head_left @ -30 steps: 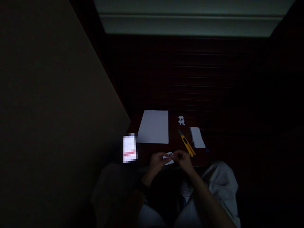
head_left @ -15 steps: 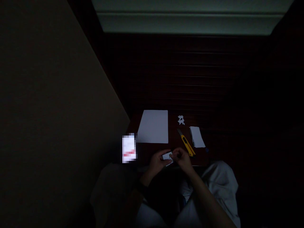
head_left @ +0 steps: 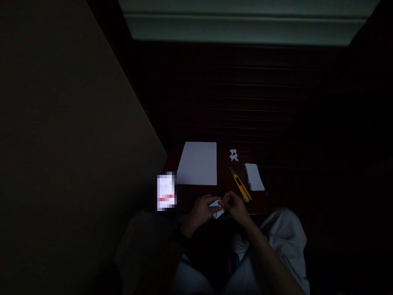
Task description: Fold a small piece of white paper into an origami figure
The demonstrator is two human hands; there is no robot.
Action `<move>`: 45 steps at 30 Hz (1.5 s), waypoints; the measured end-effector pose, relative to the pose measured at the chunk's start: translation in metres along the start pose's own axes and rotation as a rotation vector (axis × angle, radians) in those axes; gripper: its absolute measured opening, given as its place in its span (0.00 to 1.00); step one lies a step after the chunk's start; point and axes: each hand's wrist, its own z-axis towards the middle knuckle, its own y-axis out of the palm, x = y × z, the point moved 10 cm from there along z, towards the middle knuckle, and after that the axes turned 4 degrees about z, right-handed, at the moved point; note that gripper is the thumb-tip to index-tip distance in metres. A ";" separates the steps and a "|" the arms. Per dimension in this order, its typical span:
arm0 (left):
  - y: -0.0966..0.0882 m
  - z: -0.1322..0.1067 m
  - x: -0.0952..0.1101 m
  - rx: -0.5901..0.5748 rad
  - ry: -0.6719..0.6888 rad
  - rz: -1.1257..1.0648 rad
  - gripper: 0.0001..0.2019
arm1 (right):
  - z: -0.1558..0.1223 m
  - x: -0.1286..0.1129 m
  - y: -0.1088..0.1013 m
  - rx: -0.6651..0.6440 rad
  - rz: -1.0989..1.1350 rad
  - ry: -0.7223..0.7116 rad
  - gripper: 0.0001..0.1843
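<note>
Between my hands, at the near edge of the small dark table, is a small piece of white paper with a fold or crease line on it. My left hand grips its left side between thumb and fingers. The bent fingers of my right hand pinch its upper right corner and hide part of it. Just beyond my right hand lies a yellow utility knife, its blade out and pointing away from me.
A large white sheet lies at the table's back left. Small folded white paper pieces sit behind the knife. To its right rests a stack of white paper. A bright, blurred-out screen stands at the left edge. The room is dim.
The small paper has tilted and turned in my hands, and its lower corner now points more toward me. My left hand has shifted slightly with it. The things on the table stay put.
</note>
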 end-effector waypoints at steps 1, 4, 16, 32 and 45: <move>0.001 0.000 0.000 -0.004 0.011 0.009 0.15 | 0.000 0.000 0.000 0.000 -0.004 0.002 0.12; 0.001 -0.001 0.002 -0.006 0.036 0.021 0.15 | 0.000 0.000 0.000 -0.005 0.004 0.002 0.12; 0.008 -0.004 -0.005 -0.043 -0.049 -0.161 0.17 | 0.001 0.008 0.000 -0.007 -0.026 0.006 0.10; 0.005 -0.003 -0.004 -0.093 -0.002 -0.039 0.12 | -0.001 0.006 0.001 -0.028 -0.047 0.022 0.09; 0.032 0.017 -0.024 -0.342 -0.029 0.047 0.18 | -0.001 0.004 0.005 -0.093 0.008 0.005 0.10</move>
